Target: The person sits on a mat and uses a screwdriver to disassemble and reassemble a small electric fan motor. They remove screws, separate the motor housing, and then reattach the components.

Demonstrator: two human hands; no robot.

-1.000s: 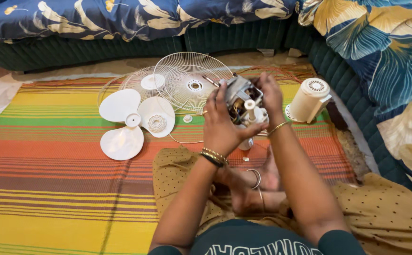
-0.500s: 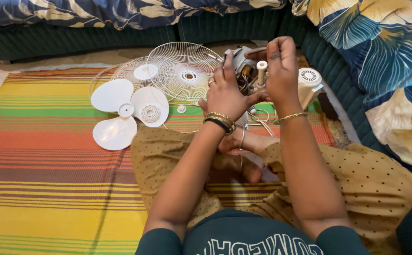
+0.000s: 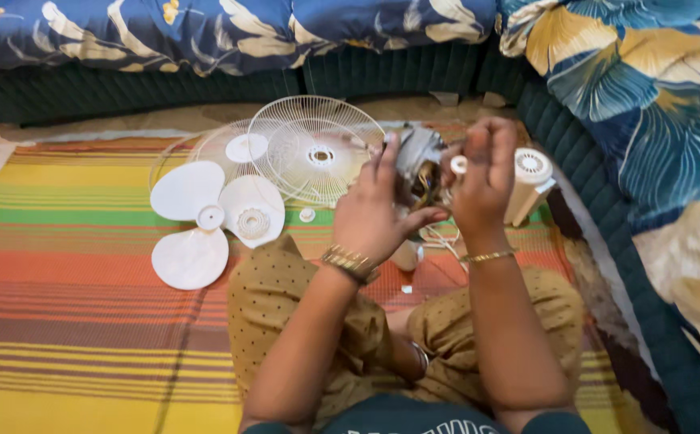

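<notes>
Striped mat [image 3: 85,241] is lying open leftward, cushions hemming its far and right edges. Left hand [image 3: 378,213] and right hand [image 3: 478,181] are both clamping a fan motor [image 3: 420,157], fan blade [image 3: 205,217] and wire grille [image 3: 315,149] lying just left.

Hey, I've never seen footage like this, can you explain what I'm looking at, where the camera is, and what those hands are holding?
The camera sits on a person's head, looking down at their own lap and hands. They sit on a striped woven mat. The left hand and right hand together hold a small grey fan motor unit with wires showing. On the mat lie a white three-bladed plastic fan blade, two round white wire grilles and a cream cylindrical fan part. Floral cushions surround the mat.
</notes>
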